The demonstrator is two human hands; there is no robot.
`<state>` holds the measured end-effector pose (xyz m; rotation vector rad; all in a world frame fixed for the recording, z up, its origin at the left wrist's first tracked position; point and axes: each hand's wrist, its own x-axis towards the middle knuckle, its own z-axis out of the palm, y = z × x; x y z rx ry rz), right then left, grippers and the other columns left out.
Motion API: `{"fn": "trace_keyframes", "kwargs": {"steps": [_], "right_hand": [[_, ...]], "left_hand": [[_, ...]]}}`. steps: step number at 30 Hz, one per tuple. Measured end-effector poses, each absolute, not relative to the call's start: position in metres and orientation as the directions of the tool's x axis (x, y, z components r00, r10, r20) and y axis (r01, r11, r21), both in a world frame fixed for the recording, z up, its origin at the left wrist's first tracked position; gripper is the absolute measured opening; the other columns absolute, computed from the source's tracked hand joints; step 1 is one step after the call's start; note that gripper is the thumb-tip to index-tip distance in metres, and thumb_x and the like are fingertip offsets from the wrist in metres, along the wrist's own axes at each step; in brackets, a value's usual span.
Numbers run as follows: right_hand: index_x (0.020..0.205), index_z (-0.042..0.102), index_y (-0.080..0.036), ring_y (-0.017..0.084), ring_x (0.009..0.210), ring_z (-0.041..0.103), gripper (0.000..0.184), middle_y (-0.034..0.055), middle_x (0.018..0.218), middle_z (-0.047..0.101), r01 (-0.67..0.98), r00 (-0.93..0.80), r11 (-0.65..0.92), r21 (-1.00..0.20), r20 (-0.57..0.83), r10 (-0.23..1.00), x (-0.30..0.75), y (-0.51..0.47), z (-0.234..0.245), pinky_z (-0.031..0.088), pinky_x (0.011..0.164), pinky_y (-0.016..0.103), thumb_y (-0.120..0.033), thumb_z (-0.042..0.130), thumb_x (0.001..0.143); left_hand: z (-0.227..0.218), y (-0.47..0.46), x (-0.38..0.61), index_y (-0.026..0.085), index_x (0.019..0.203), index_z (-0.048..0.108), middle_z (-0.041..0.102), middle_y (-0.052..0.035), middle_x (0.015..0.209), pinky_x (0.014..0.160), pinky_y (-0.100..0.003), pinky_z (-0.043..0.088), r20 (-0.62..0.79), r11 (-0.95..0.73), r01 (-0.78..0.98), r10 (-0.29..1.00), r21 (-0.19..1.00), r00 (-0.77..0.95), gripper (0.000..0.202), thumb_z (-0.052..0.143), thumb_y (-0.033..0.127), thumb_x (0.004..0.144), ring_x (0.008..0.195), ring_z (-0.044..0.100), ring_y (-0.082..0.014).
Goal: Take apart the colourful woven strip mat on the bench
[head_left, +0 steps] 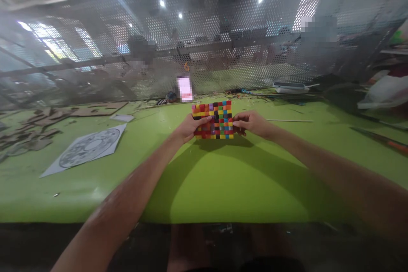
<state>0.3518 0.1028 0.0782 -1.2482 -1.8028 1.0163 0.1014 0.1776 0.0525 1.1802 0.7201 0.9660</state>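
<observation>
A small woven mat (216, 117) of many coloured squares, red, yellow, green and dark, is held upright above the green table (223, 178). My left hand (190, 127) grips its left edge, thumb laid over the front. My right hand (251, 123) pinches its right edge with curled fingers. Both arms stretch forward over the middle of the table.
A white sheet with a round printed pattern (87, 148) lies at the left. Brown cardboard cut-outs (47, 123) sit further left. A perforated metal screen (223, 42) backs the table, with a lit phone (185, 88) and a white tool (290, 87) near it.
</observation>
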Motion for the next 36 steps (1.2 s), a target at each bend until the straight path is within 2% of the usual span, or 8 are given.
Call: {"fn": "trace_keyframes", "kwargs": {"steps": [8,10,13,16,19,26,30,36], "right_hand": [[0.095,0.071,-0.015,0.012,0.06,0.062,0.019,0.0049,0.074,0.07,0.425,-0.206,0.156,-0.892,0.073,0.976,0.352,0.105,0.075,0.052,0.055,0.027,-0.034,0.068,0.093],[0.097,0.071,-0.015,0.014,0.061,0.063,0.022,0.0064,0.077,0.072,0.459,-0.15,0.133,-0.879,0.071,0.986,0.349,0.105,0.075,0.053,0.056,0.028,-0.037,0.066,0.095],[0.096,0.073,-0.016,0.018,0.073,0.068,0.029,0.0099,0.091,0.075,0.513,-0.108,0.165,-0.842,0.128,0.986,0.345,0.104,0.074,0.058,0.066,0.033,-0.044,0.074,0.09],[0.093,0.077,-0.016,0.022,0.083,0.07,0.036,0.0103,0.097,0.077,0.493,-0.147,0.217,-0.843,0.165,0.975,0.345,0.104,0.073,0.06,0.076,0.038,-0.05,0.079,0.084],[0.091,0.078,-0.016,0.021,0.079,0.07,0.04,0.0097,0.094,0.078,0.46,-0.185,0.216,-0.861,0.145,0.972,0.348,0.105,0.071,0.06,0.075,0.039,-0.055,0.08,0.081],[0.09,0.079,-0.016,0.02,0.082,0.072,0.035,0.0091,0.096,0.08,0.407,-0.241,0.18,-0.896,0.085,0.967,0.352,0.108,0.07,0.06,0.078,0.037,-0.05,0.08,0.083],[0.092,0.079,-0.015,0.02,0.08,0.071,0.041,0.0101,0.096,0.079,0.37,-0.283,0.167,-0.914,0.061,0.957,0.354,0.109,0.069,0.06,0.077,0.037,-0.054,0.082,0.079],[0.09,0.078,-0.014,0.019,0.08,0.07,0.044,0.0095,0.096,0.079,0.346,-0.334,0.197,-0.917,0.076,0.94,0.354,0.107,0.074,0.058,0.076,0.035,-0.056,0.081,0.078]], "left_hand": [[0.059,0.164,0.111,0.017,0.103,0.076,0.081,-0.0099,0.107,0.089,-0.047,0.067,0.026,0.07,-0.241,0.927,0.968,0.374,0.037,0.093,0.024,0.071,0.092,0.08,-0.0257],[0.059,0.161,0.115,0.017,0.102,0.076,0.082,-0.0096,0.105,0.088,-0.048,0.067,0.037,0.052,-0.25,0.94,0.967,0.34,0.037,0.093,0.025,0.071,0.092,0.079,-0.026],[0.058,0.155,0.123,0.017,0.102,0.077,0.082,-0.0085,0.1,0.089,-0.046,0.067,0.068,0.017,-0.265,0.949,0.964,0.309,0.039,0.094,0.026,0.068,0.09,0.079,-0.0248],[0.057,0.151,0.127,0.016,0.101,0.077,0.082,-0.0085,0.097,0.087,-0.044,0.067,0.091,-0.008,-0.256,0.944,0.967,0.317,0.04,0.095,0.027,0.067,0.085,0.079,-0.0235],[0.057,0.152,0.126,0.016,0.1,0.078,0.082,-0.0089,0.097,0.086,-0.044,0.067,0.09,-0.007,-0.244,0.94,0.97,0.329,0.039,0.095,0.028,0.067,0.083,0.079,-0.0226],[0.058,0.153,0.123,0.015,0.096,0.079,0.082,-0.0079,0.094,0.083,-0.041,0.068,0.083,-0.001,-0.229,0.934,0.973,0.348,0.038,0.096,0.028,0.064,0.078,0.078,-0.0206],[0.059,0.155,0.121,0.016,0.097,0.078,0.082,-0.0085,0.096,0.084,-0.043,0.067,0.093,-0.013,-0.221,0.93,0.975,0.356,0.042,0.097,0.03,0.063,0.08,0.078,-0.0216],[0.06,0.154,0.12,0.016,0.096,0.079,0.082,-0.009,0.096,0.084,-0.043,0.068,0.103,-0.013,-0.238,0.924,0.971,0.368,0.044,0.099,0.032,0.06,0.081,0.079,-0.0221]]}}
